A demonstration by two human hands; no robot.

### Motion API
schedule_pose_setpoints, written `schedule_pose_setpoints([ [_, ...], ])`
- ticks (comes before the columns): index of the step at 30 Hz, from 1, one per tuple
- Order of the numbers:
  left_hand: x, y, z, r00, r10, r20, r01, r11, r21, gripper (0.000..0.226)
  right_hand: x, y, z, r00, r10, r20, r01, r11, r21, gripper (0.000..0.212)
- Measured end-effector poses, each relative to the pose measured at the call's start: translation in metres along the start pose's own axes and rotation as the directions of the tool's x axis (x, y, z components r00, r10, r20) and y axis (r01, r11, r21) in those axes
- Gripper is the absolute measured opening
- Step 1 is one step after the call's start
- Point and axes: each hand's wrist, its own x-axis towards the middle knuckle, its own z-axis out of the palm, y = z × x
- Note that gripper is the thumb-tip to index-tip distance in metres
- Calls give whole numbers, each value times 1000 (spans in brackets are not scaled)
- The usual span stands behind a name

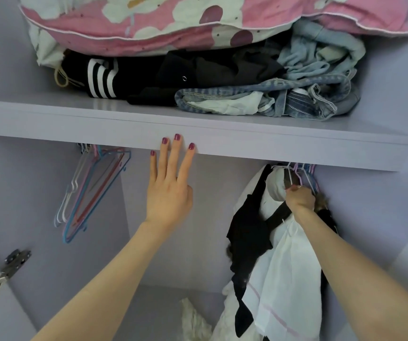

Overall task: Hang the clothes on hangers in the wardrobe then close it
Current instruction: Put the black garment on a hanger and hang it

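Inside the lilac wardrobe, my right hand (300, 199) grips the neck of a white wire hanger carrying a white garment (289, 274) at the right end of the rail, just under the shelf (124, 126). A black garment (249, 232) hangs right beside it, among other hanger hooks (298, 168). My left hand (171, 183) is raised with straight, spread fingers, its fingertips touching the shelf's front edge. Several empty wire hangers (92, 190), blue, pink, red and white, hang at the left end. The rail itself is hidden behind the shelf edge.
On the shelf lie a pink floral quilt (173, 20), black clothes with white stripes (114, 80) and folded jeans (284, 99). A metal door hinge (3, 271) sits at lower left. A white cloth (195, 321) lies low in the wardrobe.
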Motion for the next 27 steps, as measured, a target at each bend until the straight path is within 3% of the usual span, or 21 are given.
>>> schedule_pose_setpoints([
  [4, -2, 14, 1, 995, -87, 57, 89, 996, -20, 85, -4, 5, -4, 999, 4, 37, -6, 998, 55, 41],
  [10, -3, 33, -15, 966, -188, 175, 194, 981, -20, 87, -24, 23, -20, 983, -38, 180, 14, 990, 137, 25],
  [14, -18, 46, -29, 937, -177, 302, 199, 979, -44, 79, -61, 30, -40, 974, -94, 204, 85, 995, 52, 22],
  [18, -51, 56, -42, 814, -99, 573, 188, 977, -97, 59, -115, 50, -55, 920, -277, 277, 325, 935, -146, 32],
  [21, -79, 64, -61, 723, -36, 690, 203, 966, -163, 51, -158, 66, -66, 893, -345, 289, 423, 863, -277, 38],
  [27, -144, 79, -114, 592, 13, 806, 253, 947, -200, 42, -258, 105, -86, 874, -244, 420, 375, 889, -263, 33],
])
